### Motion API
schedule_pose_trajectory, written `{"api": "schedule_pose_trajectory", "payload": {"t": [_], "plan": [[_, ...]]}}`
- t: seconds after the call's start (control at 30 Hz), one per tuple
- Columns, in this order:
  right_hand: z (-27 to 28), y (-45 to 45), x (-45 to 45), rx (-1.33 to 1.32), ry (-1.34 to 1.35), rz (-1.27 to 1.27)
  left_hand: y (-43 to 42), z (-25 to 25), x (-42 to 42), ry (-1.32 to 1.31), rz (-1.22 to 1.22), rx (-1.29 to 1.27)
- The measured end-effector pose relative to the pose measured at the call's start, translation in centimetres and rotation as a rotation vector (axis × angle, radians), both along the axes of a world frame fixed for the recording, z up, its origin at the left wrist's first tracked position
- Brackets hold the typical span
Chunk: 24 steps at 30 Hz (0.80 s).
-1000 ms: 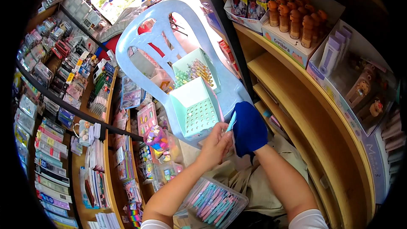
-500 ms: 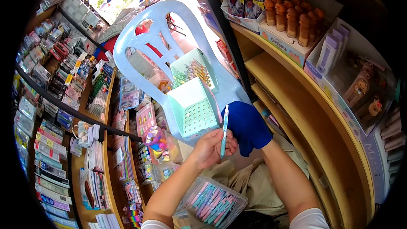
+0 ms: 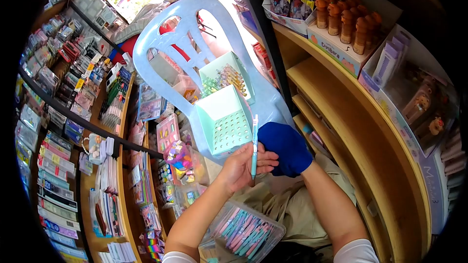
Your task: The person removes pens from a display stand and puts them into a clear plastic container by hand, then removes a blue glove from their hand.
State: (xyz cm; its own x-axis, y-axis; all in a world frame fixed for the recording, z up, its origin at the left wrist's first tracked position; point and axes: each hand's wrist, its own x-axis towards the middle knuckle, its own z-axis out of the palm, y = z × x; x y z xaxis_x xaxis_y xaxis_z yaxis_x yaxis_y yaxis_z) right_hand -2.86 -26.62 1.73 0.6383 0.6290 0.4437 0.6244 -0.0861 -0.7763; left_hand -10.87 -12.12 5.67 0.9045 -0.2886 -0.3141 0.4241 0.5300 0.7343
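My left hand [image 3: 243,164] holds a light blue and white pen [image 3: 255,148] upright between thumb and fingers. A dark blue cloth [image 3: 286,150] covers my right hand, which is beside the pen; its fingers are hidden. Just beyond my left hand, an open mint box [image 3: 226,122] with a perforated inner face sits on the blue plastic chair [image 3: 268,102]. Behind it is a second mint box [image 3: 247,80] with many pens or pencils. Below my hands, a clear tub [image 3: 279,231] contains several pink and teal pens.
Curved wooden shelves [image 3: 341,112] stand at the right, with a box of brown capybara items [image 3: 336,51] on top. Racks of packaged stationery [image 3: 56,165] line the left. A purple basket [image 3: 178,156] of small colourful items is left of the chair.
The pen, earlier held close to the cloth and tilted, now stands upright in my left hand, slightly left of the cloth. The view has shifted slightly.
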Motion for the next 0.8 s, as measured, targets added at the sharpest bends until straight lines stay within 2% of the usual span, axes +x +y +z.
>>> {"api": "schedule_pose_trajectory", "payload": {"t": [0.17,0.3,0.4,0.6,0.63,0.77,0.8], "plan": [[-1.2,0.4,0.2,-0.111,-0.062,-0.213,0.3,0.3,0.0,-0.042,0.139,0.016],[1.4,-0.3,-0.5,-0.209,-0.014,-0.265,0.5,0.7,0.0,-0.049,0.237,0.001],[0.0,0.4,-0.5,-0.132,-0.056,-0.249,0.7,0.7,0.2,-0.066,0.268,0.026],[-3.2,2.9,-1.9,0.080,0.017,-0.071,1.6,0.1,1.0,-0.172,0.341,0.047],[-2.8,2.5,-2.1,-0.147,-0.022,-0.034,1.6,0.1,1.1,-0.196,0.356,0.052],[-2.1,2.9,-3.9,-0.036,-0.039,0.193,1.1,1.2,1.3,-0.211,0.404,0.148],[-1.1,2.8,-3.9,-0.121,-0.115,0.253,1.3,1.3,1.4,-0.237,0.391,0.170]]}}
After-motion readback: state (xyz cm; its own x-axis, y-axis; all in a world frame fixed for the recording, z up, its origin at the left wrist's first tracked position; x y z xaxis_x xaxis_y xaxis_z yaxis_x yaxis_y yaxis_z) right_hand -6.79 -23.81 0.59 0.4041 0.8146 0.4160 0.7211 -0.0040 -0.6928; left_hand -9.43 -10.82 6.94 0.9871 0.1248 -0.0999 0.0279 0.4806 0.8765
